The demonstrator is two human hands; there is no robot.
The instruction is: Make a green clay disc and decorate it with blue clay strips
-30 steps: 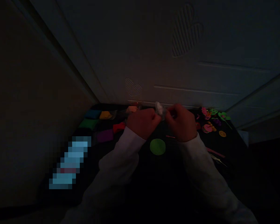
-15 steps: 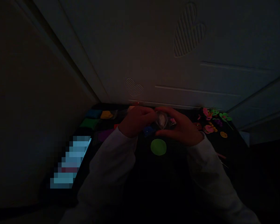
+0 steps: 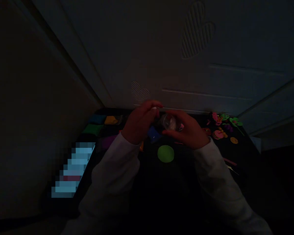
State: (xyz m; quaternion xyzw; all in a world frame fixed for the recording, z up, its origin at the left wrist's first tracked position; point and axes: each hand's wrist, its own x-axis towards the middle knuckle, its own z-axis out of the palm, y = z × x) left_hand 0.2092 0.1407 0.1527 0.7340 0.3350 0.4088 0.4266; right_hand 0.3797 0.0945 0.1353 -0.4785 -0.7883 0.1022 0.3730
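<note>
Dim light hides much of the detail. My right hand (image 3: 189, 129) curves its thumb and fingers around a clear plastic bag (image 3: 170, 122) with a white lump inside. Just left of it, my left hand (image 3: 142, 123) is raised with its fingers curled together. A small white piece (image 3: 155, 108) shows at its fingertips; its kind is unclear. Below the hands, a flat green disc (image 3: 166, 153) lies on the dark table. A blue packet (image 3: 154, 134) sits between the hands on the tabletop.
Coloured packets lie at the left: purple (image 3: 108, 142), green (image 3: 93, 129), yellow (image 3: 111, 120). A lit, blurred screen (image 3: 73, 171) is nearer me. Small colourful shapes (image 3: 219, 133) cluster at the back right, above a pink stick (image 3: 230, 162). A panelled wall (image 3: 147, 65) stands behind.
My hands were pinching the white lump and clear bag between them. They dropped lower and the right hand opened around the bag; then the left hand rose away with a small white piece.
</note>
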